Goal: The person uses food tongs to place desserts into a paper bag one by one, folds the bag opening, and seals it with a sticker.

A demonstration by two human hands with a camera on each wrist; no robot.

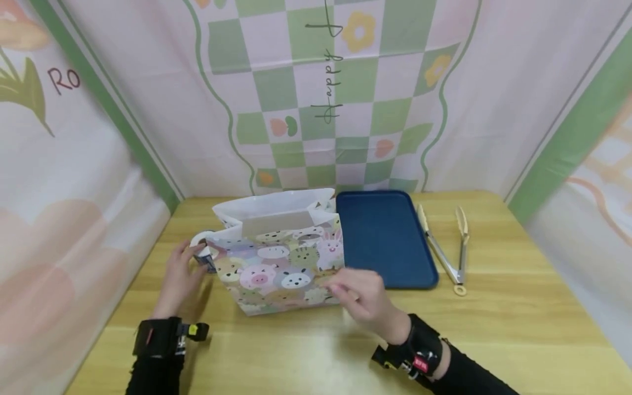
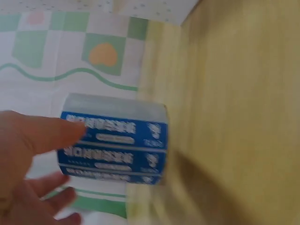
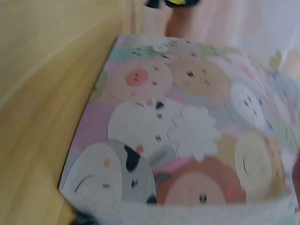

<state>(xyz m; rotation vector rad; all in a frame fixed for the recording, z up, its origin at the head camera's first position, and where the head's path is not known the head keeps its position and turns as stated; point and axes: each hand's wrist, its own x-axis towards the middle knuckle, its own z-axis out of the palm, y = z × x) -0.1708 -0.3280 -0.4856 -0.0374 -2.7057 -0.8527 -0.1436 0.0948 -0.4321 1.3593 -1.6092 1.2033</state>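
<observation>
A roll of blue-and-white printed labels (image 2: 112, 145) sits in my left hand (image 1: 180, 280), beside the left side of the gift bag. In the left wrist view the thumb (image 2: 61, 133) presses on its outer face, with other fingers below. The gift bag (image 1: 276, 274), printed with cartoon animal faces, stands upright with its mouth open at the top. My right hand (image 1: 362, 299) is at the bag's lower right front, fingers bent toward the printed face. Whether it pinches anything is hidden; the right wrist view shows mostly the printed face (image 3: 197, 136).
A dark blue tray (image 1: 385, 241) lies on the wooden table (image 1: 296, 356), directly right of the bag. Farther right, metal tongs (image 1: 461, 269) lie spread, their ring end toward me. A patterned cloth (image 1: 316, 148) hangs behind the table, with more cloth at both sides.
</observation>
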